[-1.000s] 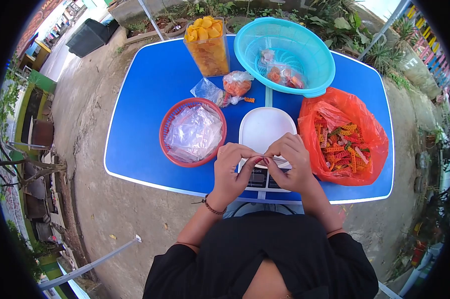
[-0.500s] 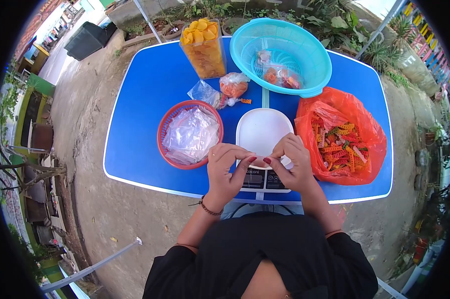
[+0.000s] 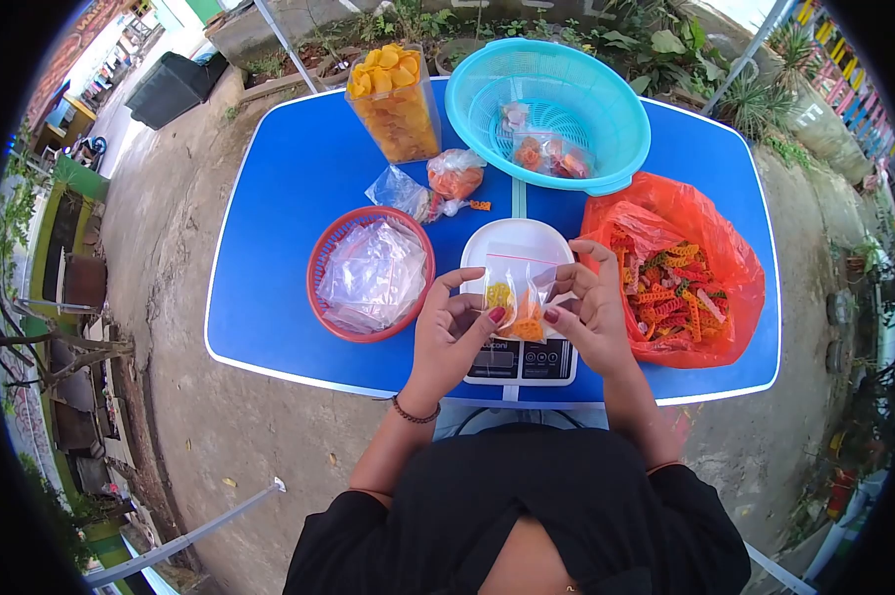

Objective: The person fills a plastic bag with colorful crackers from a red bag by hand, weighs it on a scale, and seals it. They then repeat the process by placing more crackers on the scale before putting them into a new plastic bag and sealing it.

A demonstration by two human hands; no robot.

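Between my two hands is a small clear zip bag [image 3: 523, 290] with a pink line along its top and a few yellow and orange snack pieces inside. My left hand [image 3: 455, 322] pinches its left side, and my right hand [image 3: 593, 312] has hold of the right side. The bag is held up over a kitchen scale [image 3: 520, 363] with a white tray. To the right, a red plastic bag [image 3: 748, 260] lies open, full of colourful ridged snack pieces [image 3: 680, 288]. On the left stands a red basket [image 3: 320, 260] of clear bags [image 3: 376, 278].
A turquoise basin [image 3: 621, 119] at the back holds several filled packets [image 3: 554, 156]. Beside it stands a tall clear container of yellow chips [image 3: 398, 109]. Small plastic bags [image 3: 454, 176] lie in front of these on the blue table [image 3: 269, 228].
My hands have moved apart a little and turned the zip bag upright, so its front and the snack pieces inside now show. The view has shifted slightly.
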